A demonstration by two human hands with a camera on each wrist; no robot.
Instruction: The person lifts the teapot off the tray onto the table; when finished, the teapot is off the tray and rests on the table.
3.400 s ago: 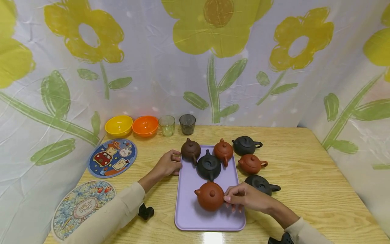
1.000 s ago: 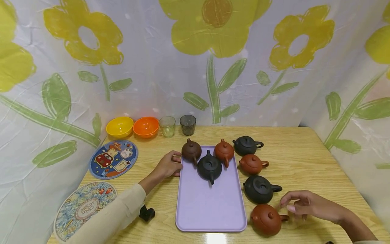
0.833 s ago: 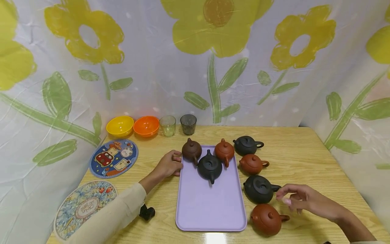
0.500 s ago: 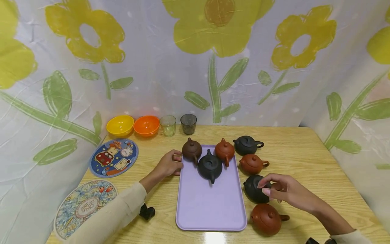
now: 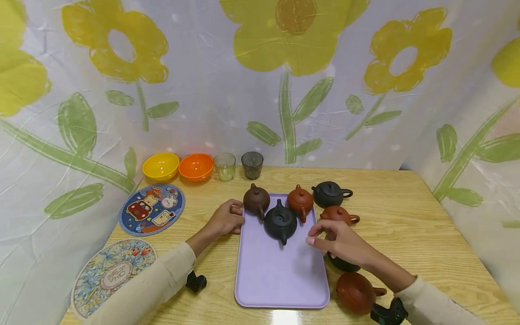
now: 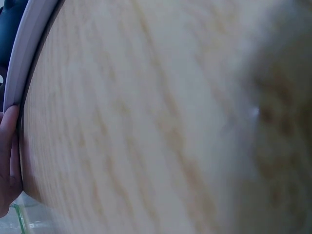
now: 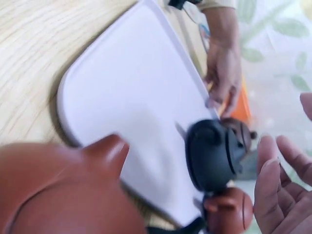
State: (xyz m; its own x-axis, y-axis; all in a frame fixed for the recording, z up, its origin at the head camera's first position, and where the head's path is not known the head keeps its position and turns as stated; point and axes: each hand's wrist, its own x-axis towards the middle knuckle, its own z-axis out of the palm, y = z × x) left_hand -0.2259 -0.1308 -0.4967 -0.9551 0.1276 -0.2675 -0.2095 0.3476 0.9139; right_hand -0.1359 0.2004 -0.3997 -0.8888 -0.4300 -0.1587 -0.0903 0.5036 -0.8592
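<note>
The tray (image 5: 280, 280) is held at the rim by the left hand (image 5: 225, 219); the right hand (image 5: 339, 239) is empty, loosely parted. On it between them, the black pot (image 5: 279, 222), probably rigid and breakable, is best gripped by its handle (image 5: 284, 239).

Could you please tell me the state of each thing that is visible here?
Purple tray, flat, near part bare
Three tray teapots, upright, lidded
Four teapots beside tray, upright, some partly hidden
Yellow bowl, upright
Orange bowl, upright
Green glass, upright
Grey glass, upright
Blue mat, flat
Patterned mat, flat
Left hand, holding tray rim
Right hand, holding nothing
</note>
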